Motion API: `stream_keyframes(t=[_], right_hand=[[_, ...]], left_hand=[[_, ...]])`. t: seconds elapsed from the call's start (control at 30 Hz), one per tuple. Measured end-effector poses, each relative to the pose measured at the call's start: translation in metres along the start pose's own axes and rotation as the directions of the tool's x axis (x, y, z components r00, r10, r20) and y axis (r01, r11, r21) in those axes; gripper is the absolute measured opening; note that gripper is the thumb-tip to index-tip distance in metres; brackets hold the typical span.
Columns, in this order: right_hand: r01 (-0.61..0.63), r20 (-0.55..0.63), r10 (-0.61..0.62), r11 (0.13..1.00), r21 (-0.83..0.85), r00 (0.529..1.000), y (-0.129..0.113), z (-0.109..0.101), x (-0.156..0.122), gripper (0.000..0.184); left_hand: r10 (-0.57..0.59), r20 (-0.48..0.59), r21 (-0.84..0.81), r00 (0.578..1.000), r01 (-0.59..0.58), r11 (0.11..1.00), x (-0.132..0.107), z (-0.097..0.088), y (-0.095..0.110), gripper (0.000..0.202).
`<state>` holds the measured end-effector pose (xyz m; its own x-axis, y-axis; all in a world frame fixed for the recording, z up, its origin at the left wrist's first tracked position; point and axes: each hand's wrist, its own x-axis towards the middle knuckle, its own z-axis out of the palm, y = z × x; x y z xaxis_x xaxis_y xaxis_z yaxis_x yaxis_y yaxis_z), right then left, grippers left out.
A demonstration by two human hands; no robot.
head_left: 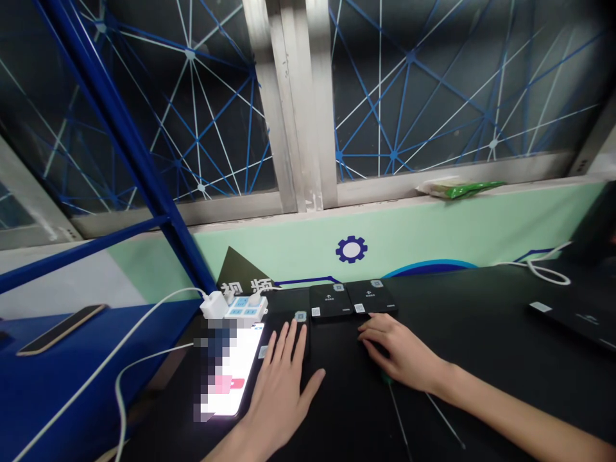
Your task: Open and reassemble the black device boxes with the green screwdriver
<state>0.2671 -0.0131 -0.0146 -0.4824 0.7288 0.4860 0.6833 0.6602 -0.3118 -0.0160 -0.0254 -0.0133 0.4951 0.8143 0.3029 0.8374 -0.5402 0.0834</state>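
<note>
My left hand (282,388) lies flat with fingers spread over a black box (302,330) bearing pale stickers, just right of a lit phone (240,369). To the right, my right hand (397,350) is closed, its fingers curled downward over the black table. Two thin metal shafts come out from beneath it, one with a bit of green at its top; they look like screwdrivers (398,414). Their handles are mostly hidden under my palm and fingers. Beyond my hands, two flat black boxes (331,303) with white labels lie side by side.
A white power strip (246,309) with plugs stands behind the phone, and white cables (122,385) run leftward. Another phone (62,329) lies on the blue surface at left. A black box (577,324) sits far right. A green packet (462,188) rests on the window sill.
</note>
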Motion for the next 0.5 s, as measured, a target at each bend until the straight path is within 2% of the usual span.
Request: stream_keyframes(t=[0.23, 0.5], right_hand=[[0.013, 0.006, -0.013, 1.000, -0.005, 1.000, -0.002, -0.002, 0.002, 0.022], [0.004, 0.030, -0.004, 1.000, -0.011, 1.000, -0.002, -0.003, 0.002, 0.022]], left_hand=[[-0.057, 0.055, -0.018, 0.997, 0.058, 0.998, 0.032, 0.006, -0.007, 0.074], [-0.046, 0.026, -0.019, 0.999, 0.047, 0.999, 0.056, 0.014, -0.020, 0.073]])
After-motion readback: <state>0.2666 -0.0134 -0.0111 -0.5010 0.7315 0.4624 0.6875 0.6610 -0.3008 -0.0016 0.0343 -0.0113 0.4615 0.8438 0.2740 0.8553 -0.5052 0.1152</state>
